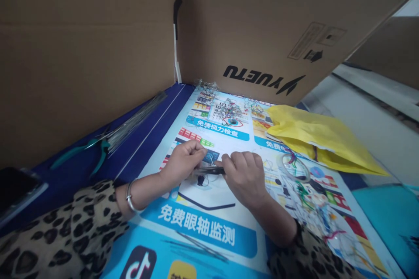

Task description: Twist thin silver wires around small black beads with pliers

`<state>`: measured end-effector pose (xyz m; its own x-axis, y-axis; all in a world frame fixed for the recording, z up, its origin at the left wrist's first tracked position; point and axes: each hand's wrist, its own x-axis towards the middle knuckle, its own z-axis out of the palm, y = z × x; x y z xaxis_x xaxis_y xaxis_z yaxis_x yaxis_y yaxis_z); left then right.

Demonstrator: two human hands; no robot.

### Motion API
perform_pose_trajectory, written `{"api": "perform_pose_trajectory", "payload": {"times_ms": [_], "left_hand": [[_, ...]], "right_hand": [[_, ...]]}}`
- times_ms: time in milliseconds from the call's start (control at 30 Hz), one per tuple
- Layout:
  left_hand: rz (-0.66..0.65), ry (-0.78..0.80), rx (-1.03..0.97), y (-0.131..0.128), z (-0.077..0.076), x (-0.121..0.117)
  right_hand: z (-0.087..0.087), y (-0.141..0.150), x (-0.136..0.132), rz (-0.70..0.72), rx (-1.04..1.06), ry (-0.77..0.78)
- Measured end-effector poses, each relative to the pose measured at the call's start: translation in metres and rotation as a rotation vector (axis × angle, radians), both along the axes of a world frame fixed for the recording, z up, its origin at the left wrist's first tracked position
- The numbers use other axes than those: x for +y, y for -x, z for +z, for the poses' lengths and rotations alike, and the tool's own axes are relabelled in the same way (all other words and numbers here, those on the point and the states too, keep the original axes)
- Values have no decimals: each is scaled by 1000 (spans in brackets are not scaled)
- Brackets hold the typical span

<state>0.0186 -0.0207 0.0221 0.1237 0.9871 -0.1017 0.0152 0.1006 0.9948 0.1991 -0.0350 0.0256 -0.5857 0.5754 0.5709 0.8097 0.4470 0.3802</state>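
My right hand (245, 174) is closed around a slim tool with a dark handle and grey metal tip (211, 170). The tool points left, toward my other hand; its exact kind is unclear. Thumb and fingers of my left hand (185, 162) are pinched together close to the tool tip. Whatever lies between them is too fine or hidden to make out. Beneath both hands is a printed poster (209, 196) with blue banners. Several thin dark wires (199, 246) lie on it nearer to me.
Cardboard walls (255, 22) enclose the back and left. Pliers with teal handles (73, 154) lie left beside a bundle of thin wires (137, 117). Tangled wire pieces (231, 109) sit behind my hands. To the right are a yellow bag (314, 133) and a tape roll (296, 178).
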Motion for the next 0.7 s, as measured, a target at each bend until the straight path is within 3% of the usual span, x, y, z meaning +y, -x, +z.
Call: {"api": "perform_pose_trajectory", "payload": {"times_ms": [700], "left_hand": [[-21,25,-5,-2,-3,-2]], "right_hand": [[-4,-1,1,20,2,37]]}}
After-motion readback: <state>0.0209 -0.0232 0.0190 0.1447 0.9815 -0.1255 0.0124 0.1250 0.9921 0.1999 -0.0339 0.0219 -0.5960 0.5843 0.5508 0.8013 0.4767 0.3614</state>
